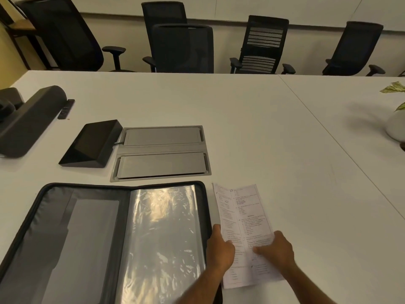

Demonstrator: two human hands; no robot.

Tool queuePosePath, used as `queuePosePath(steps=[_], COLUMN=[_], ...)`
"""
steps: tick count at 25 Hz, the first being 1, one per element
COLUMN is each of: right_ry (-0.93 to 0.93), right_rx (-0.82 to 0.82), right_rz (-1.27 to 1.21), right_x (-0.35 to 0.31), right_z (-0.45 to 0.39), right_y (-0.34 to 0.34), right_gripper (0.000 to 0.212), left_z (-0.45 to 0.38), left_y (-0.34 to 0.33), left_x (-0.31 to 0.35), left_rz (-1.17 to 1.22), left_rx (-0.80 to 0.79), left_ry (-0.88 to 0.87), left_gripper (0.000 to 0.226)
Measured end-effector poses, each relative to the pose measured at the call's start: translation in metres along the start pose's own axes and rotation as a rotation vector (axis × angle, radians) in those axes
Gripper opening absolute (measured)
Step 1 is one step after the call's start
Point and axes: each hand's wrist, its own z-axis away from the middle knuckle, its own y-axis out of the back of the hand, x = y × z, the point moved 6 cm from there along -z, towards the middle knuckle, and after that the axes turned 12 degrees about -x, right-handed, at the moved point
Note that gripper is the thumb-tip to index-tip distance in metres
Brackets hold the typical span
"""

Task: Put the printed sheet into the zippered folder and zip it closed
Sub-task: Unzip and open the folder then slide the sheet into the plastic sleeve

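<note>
The zippered folder [54,216] lies open on the white table, grey lining on its left half and shiny clear plastic sleeves [164,233] on its right half. Just right of the folder, the printed sheet [241,211] rests on the table, tall and narrow, covered in small text. My left hand [219,249] grips the sheet's left edge, next to the folder's right rim. My right hand [275,249] holds the sheet's right edge lower down, thumb lying across the paper.
A grey metal cable hatch [162,152] is set in the table behind the folder, with a black wedge-shaped screen device [92,143] to its left. A dark speaker bar [30,119] sits far left, a white plant pot [396,128] far right. Black office chairs [184,49] line the far side.
</note>
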Motion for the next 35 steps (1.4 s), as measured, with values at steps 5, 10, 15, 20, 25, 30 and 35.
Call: queuePosePath(steps=[5,10,15,20,25,30,35], right_ry=[0.292,0.497,0.493,0.482,0.398,0.278,0.223], right_rx=[0.224,0.252,0.2,0.162,0.145,0.118,0.065], right_rz=[-0.457,-0.772,-0.842,-0.786,-0.845,-1.072,-1.146], right_x=[-0.004,-0.01,-0.01,-0.017,-0.017,-0.013,-0.013], right_z=[0.016,0.024,0.027,0.028,0.029,0.03,0.036], right_y=[0.02,0.038,0.031,0.045,0.051,0.036,0.018], right_gripper=[0.022,0.042,0.026,0.017,0.019,0.033,0.036], left_z=[0.008,0.013,0.015,0.014,0.023,0.035,0.041], left_y=[0.011,0.015,0.014,0.037,0.049,0.022,0.027], left_x=[0.027,0.05,0.05,0.05,0.004,-0.032,-0.046], left_rz=[-0.037,0.038,0.062,-0.154,-0.86,-1.027,-0.985], left_rx=[0.05,0.044,0.055,0.116,0.005,-0.118,-0.242], left_ry=[-0.236,-0.427,-0.426,-0.266,0.045,0.05,0.048], left_gripper=[0.028,0.028,0.022,0.032,0.073,0.089,0.092])
